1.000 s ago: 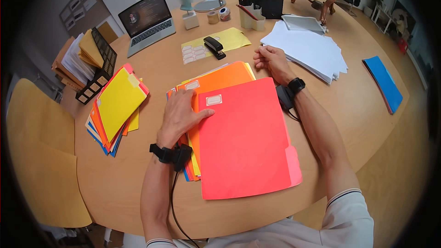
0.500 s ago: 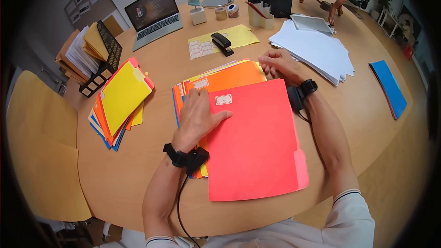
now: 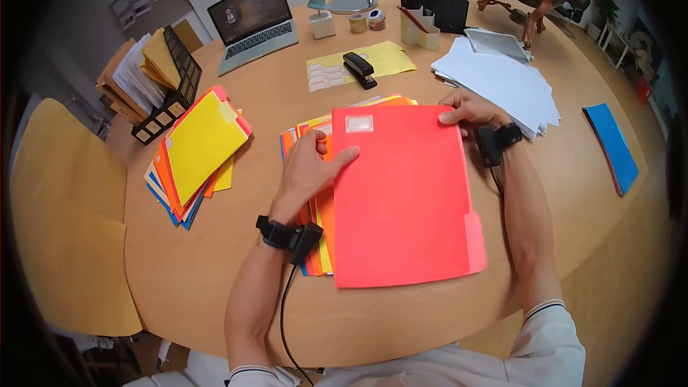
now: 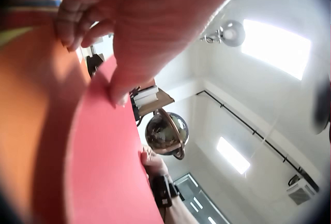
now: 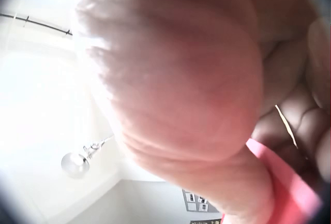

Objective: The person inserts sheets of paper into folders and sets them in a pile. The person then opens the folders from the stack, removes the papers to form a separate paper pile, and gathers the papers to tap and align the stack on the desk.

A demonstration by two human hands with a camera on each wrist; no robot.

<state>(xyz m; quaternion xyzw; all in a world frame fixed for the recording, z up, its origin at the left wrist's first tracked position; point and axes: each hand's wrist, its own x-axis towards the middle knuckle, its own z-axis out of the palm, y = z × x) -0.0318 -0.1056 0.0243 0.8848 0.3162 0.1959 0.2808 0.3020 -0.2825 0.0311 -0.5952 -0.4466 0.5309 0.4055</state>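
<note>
A red folder (image 3: 401, 201) with a white label (image 3: 359, 124) lies over a pile of colored folders, orange (image 3: 325, 201) and yellow ones showing at its left. My right hand (image 3: 476, 111) pinches its top right corner, thumb on the face and fingers behind. In the left wrist view the red folder (image 4: 106, 162) stands away from the orange folder (image 4: 36, 94) under it. My left hand (image 3: 308, 172) is at the left edge, its thumb (image 4: 126, 79) touching the red face and its bent fingertips at the orange folder.
Another folder stack, yellow on top (image 3: 204, 154), lies to the left by a black file rack (image 3: 183, 75). Beyond the hands are a stapler (image 3: 360, 70), label sheets (image 3: 326, 77) and a laptop (image 3: 258, 29). White papers (image 3: 502, 82) and blue folders (image 3: 613, 150) lie to the right.
My right hand has moved from beside the pile onto the red folder's top right corner and gripped it. The folder's top has shifted up and away. The left hand's fingers have bent more.
</note>
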